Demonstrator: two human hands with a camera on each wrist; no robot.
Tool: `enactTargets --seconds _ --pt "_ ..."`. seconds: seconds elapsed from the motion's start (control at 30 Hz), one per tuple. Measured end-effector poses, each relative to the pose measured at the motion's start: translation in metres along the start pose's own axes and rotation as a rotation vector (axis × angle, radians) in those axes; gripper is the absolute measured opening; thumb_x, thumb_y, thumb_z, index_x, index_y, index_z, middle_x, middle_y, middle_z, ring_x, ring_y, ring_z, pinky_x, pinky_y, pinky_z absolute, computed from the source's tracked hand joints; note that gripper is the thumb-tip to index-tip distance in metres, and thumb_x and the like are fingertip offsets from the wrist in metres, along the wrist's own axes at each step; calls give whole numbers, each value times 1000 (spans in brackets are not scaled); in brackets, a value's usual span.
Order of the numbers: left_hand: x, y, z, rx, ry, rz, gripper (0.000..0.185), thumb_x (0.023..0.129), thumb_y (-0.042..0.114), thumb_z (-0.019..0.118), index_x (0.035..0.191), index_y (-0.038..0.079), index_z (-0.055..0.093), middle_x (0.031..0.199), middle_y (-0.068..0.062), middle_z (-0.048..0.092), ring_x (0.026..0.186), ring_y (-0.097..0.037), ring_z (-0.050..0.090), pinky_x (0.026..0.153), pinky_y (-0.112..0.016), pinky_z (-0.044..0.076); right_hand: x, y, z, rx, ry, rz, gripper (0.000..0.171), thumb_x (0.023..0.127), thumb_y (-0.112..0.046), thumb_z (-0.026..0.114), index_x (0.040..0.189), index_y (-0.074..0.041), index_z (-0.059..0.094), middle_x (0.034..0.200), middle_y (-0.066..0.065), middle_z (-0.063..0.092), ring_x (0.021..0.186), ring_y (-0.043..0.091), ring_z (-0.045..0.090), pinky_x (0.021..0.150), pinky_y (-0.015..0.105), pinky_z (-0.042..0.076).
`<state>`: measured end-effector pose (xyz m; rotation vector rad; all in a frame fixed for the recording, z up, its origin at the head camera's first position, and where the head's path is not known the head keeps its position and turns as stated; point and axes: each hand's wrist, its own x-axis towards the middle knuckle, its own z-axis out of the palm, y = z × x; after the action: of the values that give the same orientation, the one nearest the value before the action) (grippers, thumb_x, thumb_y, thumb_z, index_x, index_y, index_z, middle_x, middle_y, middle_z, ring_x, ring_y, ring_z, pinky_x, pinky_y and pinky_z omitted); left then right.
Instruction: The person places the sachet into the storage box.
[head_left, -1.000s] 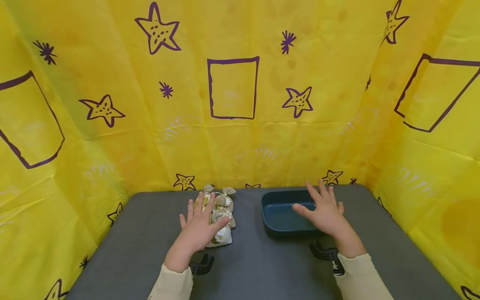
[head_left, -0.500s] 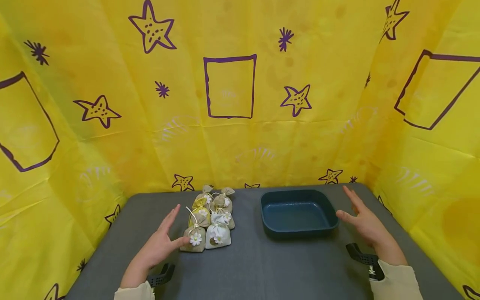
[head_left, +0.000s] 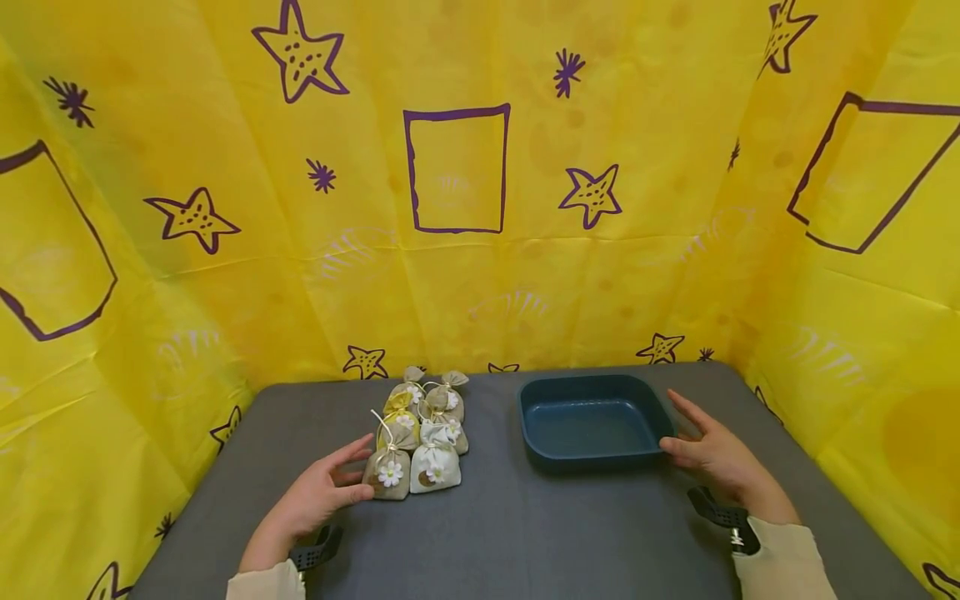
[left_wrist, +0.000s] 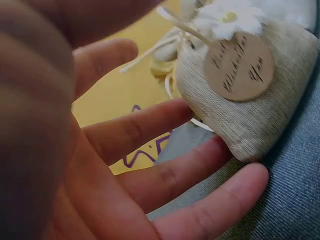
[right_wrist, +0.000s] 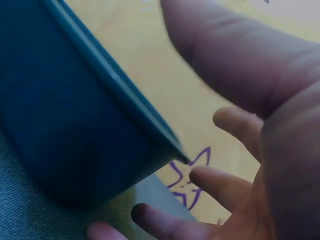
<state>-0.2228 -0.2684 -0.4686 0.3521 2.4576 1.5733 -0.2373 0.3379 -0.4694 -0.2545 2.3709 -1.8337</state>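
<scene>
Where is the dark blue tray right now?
In the head view the dark blue tray sits right of centre on the grey table, with the right hand at its right edge.

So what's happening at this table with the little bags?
A person sits at a grey table. Their left hand, fingers open, touches the nearest of a cluster of small cloth sachets. Their right hand, also open, rests against the right side of an empty dark blue tray.
</scene>
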Motion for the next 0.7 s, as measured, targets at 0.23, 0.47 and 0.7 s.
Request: enactTargets --seconds 0.23,0.47,0.7 --pt "4 -8 2 -24 -9 -2 73 87 15 78 149 1 43 142 -30 46 118 -45 56 86 -43 53 7 15 3 13 -15 -24 92 92 -11 73 160 -7 12 161 27 2 133 59 27 87 44 53" --pt "10 -10 5 84 54 -42 60 84 16 81 139 7 59 128 -22 60 105 -32 64 78 -40 54 14 17 3 35 -27 -11 95 89 -11 76 159 -2 13 160 30 -1 132 57 30 83 41 54" --pt "16 -14 11 153 109 -72 52 83 17 82 132 10 64 115 -12 66 94 -23 65 72 -36 52 15 15 1 52 -55 2 94 91 -9 73 159 -1 8 160 30 -6 135 59 20 85 43 53"
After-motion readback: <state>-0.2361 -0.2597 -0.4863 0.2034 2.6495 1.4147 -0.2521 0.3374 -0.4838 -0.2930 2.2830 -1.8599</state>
